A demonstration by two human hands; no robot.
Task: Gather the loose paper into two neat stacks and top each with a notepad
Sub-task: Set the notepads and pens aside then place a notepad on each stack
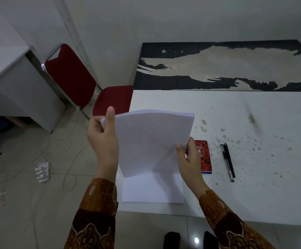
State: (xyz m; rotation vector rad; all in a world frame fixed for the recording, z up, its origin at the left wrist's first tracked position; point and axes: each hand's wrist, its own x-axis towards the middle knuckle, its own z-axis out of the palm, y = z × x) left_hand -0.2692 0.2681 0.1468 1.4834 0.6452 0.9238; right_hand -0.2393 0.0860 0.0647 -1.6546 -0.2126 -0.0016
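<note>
Upright on its lower edge, a thick bundle of plain white paper sheets [155, 141] stands in my two hands above the white, stain-flecked table [254, 159], its top edge bowing a little away from me. My left hand [103, 139] grips the upper left corner, thumb pressed flat along the front face and fingers curled behind; my right hand [189, 159] pinches the right edge lower down, thumb on the front, fingers wrapped to the back. Both forearms, in brown patterned sleeves [99, 203], rise from the near table edge and angle inward toward the bundle.

Beneath it lies a second flat stack of white paper [153, 191], near the table's front edge. A small red spiral-bound notepad [204, 157] rests just beside my right hand, partly hidden by it, and a black pen [228, 161] lies near, to its right. I see only this one notepad.

To square the bundle well, I judge it best to loosen the grip slightly, tap the lower edge on the table until the sheets settle flush, then turn and tap a side edge. Squeezing too hard would lock the bowed sheets out of line.
</note>
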